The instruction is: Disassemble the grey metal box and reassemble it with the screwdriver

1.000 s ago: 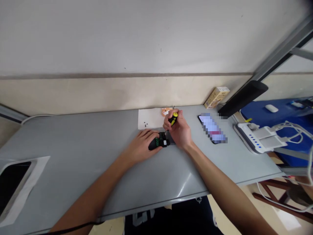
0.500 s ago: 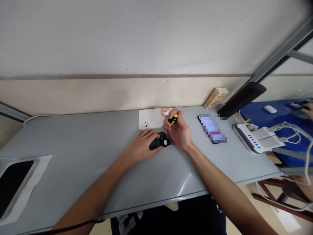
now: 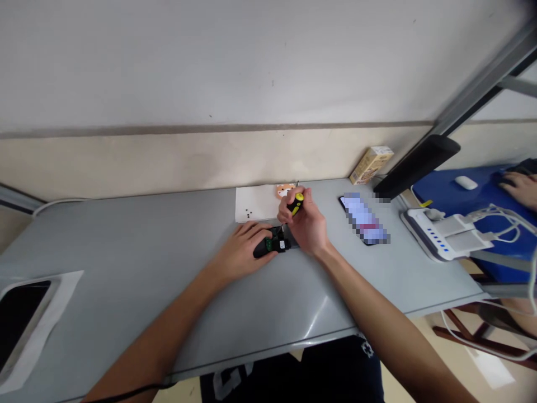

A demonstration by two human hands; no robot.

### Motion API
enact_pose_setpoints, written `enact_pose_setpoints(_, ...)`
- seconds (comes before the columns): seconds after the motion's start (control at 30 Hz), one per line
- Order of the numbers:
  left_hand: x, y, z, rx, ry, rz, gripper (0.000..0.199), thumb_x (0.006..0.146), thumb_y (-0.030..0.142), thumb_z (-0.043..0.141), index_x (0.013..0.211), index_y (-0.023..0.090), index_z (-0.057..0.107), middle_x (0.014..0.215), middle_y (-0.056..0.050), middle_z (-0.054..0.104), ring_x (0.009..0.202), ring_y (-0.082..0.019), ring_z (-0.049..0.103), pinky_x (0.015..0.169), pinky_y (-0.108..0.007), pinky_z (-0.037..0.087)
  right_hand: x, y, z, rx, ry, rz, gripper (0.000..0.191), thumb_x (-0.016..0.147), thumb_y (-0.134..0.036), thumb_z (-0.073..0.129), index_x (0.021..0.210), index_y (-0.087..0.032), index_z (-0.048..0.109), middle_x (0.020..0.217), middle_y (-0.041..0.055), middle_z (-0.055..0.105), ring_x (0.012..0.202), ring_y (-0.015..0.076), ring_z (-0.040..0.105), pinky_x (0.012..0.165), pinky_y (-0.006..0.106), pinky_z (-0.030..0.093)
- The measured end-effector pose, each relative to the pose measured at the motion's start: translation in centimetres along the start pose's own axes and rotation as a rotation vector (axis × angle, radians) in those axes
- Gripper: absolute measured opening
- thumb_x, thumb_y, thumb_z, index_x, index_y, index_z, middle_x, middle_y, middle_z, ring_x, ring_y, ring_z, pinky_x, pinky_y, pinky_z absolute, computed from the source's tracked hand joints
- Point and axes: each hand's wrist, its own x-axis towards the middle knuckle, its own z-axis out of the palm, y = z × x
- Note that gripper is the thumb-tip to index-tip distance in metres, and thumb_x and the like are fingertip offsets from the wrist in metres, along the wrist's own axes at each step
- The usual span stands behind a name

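My left hand (image 3: 245,252) is closed around the left end of an opened black device (image 3: 282,245), pressing it to the desk. A green circuit board and a small white label show inside the device; its exact kind is unclear. In my right hand (image 3: 308,224) is a black and yellow screwdriver (image 3: 297,204), gripped by its handle with the shaft slanting down into the open part of the device. The tip is too small to make out. Just behind lies a white sheet (image 3: 262,202) with several tiny dark pieces (image 3: 249,214), which look like screws.
Right of my hands lies a phone (image 3: 364,218) with its screen lit. Beyond it are a small carton (image 3: 371,164), a black cylinder (image 3: 415,168) and a power strip (image 3: 436,238) with white cables. A tablet-like device (image 3: 20,313) rests at far left. Another person's hand (image 3: 522,187) is at the right.
The view has shifted slightly. My hands, the screwdriver and the device keep nearly the same places relative to each other. More of the other person's hand shows at the right.
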Motion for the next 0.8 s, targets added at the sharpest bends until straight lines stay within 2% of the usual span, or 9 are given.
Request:
enact_pose_setpoints(0.13, 0.0, -0.03, 0.0, -0.007, 0.003, 0.013, 0.023, 0.095, 0.038, 0.068, 0.115, 0.026, 0.066, 0.134, -0.004, 0.066, 0.126, -0.027, 0.056, 0.109, -0.048, 0.046, -0.06, -0.18, -0.04, -0.023, 0.029, 0.017, 0.047, 0.101, -0.066, 0.039, 0.083, -0.025, 0.054, 0.069, -0.0011, 0.038, 0.059, 0.0141, 0.034, 0.057, 0.027, 0.038)
enact_pose_setpoints(0.33, -0.04, -0.08, 0.05, -0.011, 0.011, 0.017, 0.021, 0.095, 0.038, 0.067, 0.113, 0.026, 0.067, 0.134, -0.004, 0.067, 0.125, -0.027, 0.056, 0.108, -0.049, 0.047, 0.02, -0.25, -0.13, -0.016, -0.002, 0.005, 0.046, 0.102, -0.064, 0.04, 0.084, -0.024, 0.055, 0.069, -0.0012, 0.038, 0.059, 0.0136, 0.033, 0.056, 0.026, 0.037)
enact_pose_setpoints(0.5, -0.04, -0.13, 0.11, -0.004, 0.026, 0.03, 0.021, 0.096, 0.039, 0.066, 0.112, 0.026, 0.067, 0.136, -0.004, 0.066, 0.125, -0.027, 0.056, 0.109, -0.048, 0.046, -0.02, -0.24, 0.07, -0.05, 0.022, -0.006, 0.046, 0.101, -0.065, 0.041, 0.084, -0.024, 0.055, 0.07, -0.0012, 0.039, 0.059, 0.0134, 0.035, 0.058, 0.027, 0.039)
enact_pose_setpoints(0.8, -0.08, -0.01, -0.03, 0.007, 0.027, 0.03, 0.024, 0.097, 0.038, 0.065, 0.118, 0.027, 0.067, 0.137, -0.004, 0.066, 0.127, -0.027, 0.056, 0.11, -0.047, 0.046, -0.03, -0.07, -0.13, -0.033, 0.004, 0.006, 0.043, 0.101, -0.062, 0.044, 0.084, -0.024, 0.055, 0.07, -0.0018, 0.038, 0.059, 0.0132, 0.035, 0.059, 0.027, 0.038)
